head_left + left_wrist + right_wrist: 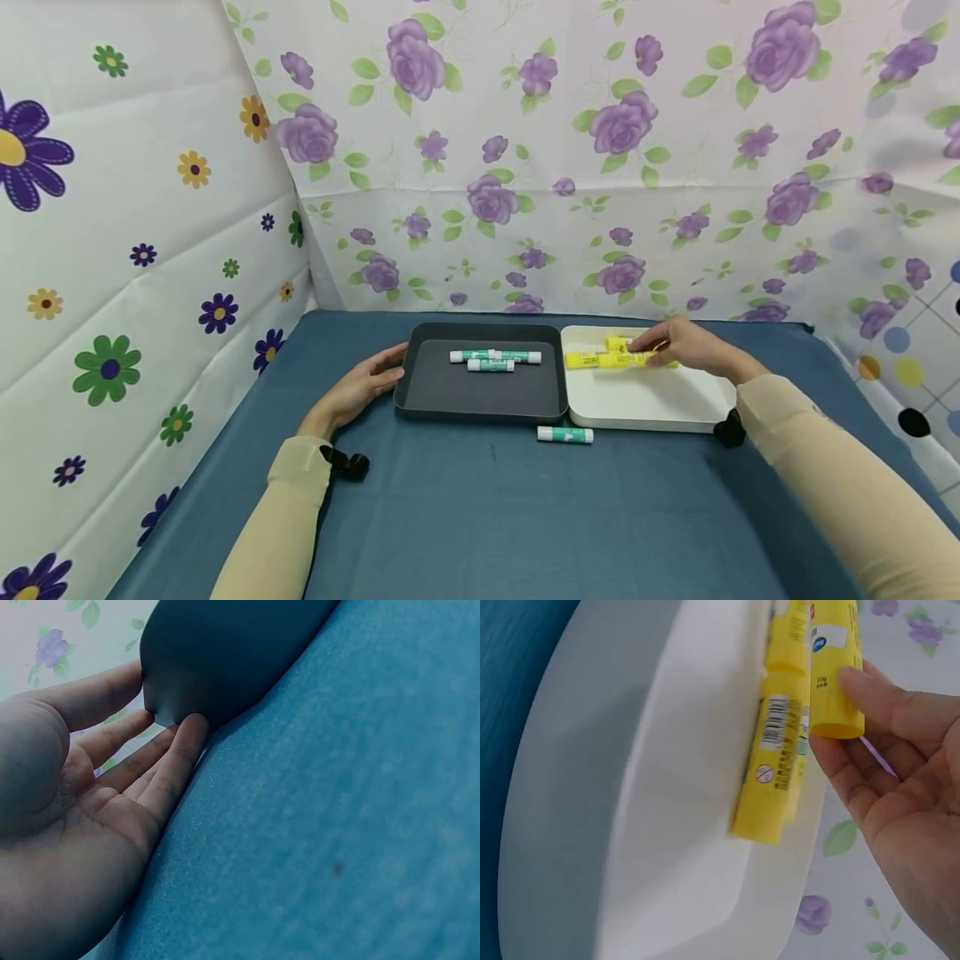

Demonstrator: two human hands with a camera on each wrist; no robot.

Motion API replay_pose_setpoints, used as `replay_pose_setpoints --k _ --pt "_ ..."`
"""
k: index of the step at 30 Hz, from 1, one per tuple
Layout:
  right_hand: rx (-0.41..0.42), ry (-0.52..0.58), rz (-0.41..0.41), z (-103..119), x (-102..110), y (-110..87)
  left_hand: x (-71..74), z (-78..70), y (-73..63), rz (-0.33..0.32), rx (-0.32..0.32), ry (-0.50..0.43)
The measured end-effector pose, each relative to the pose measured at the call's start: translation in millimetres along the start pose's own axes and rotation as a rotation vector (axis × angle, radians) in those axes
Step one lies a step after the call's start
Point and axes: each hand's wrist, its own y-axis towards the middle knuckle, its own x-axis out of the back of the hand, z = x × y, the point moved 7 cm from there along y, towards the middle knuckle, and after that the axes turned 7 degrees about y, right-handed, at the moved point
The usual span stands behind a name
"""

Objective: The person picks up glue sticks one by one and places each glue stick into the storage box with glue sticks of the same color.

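In the head view my left hand (351,398) rests at the left end of a dark grey tray (480,400). The left wrist view has its thumb and fingertips, fairly straight, touching the tray's corner (210,660). My right hand (693,346) is over the white tray (645,404). Between thumb and fingers it pinches a yellow glue stick (836,667), beside and above other yellow glue sticks (769,765) lying end to end in that tray. Several green-and-white glue sticks (491,365) lie in the dark tray.
One more green-and-white glue stick (565,435) lies on the blue tablecloth (480,508), in front of where the two trays meet. Behind the table hangs a flowered curtain (487,200), and another flowered sheet (150,250) borders the left side.
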Motion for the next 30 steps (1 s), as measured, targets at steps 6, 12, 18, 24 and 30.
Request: replay_pose_setpoints --k 6,12,18,24,30 --pt "0.001 -0.063 0.031 -3 -7 4.3 0.0 -0.8 1.1 -0.002 0.004 0.000" --pt "-0.002 -0.137 0.026 -7 -10 9.0 0.6 -0.4 1.1 -0.003 0.005 -0.001" --pt "0.019 -0.209 0.034 -6 -15 11.7 1.0 0.4 1.1 -0.007 0.011 0.006" --pt "0.051 -0.238 0.030 -1 -17 10.3 0.8 0.7 1.5 -0.016 0.024 0.008" --pt "0.062 -0.259 0.013 -4 -20 11.8 0.6 1.1 1.5 -0.015 0.020 -0.003"
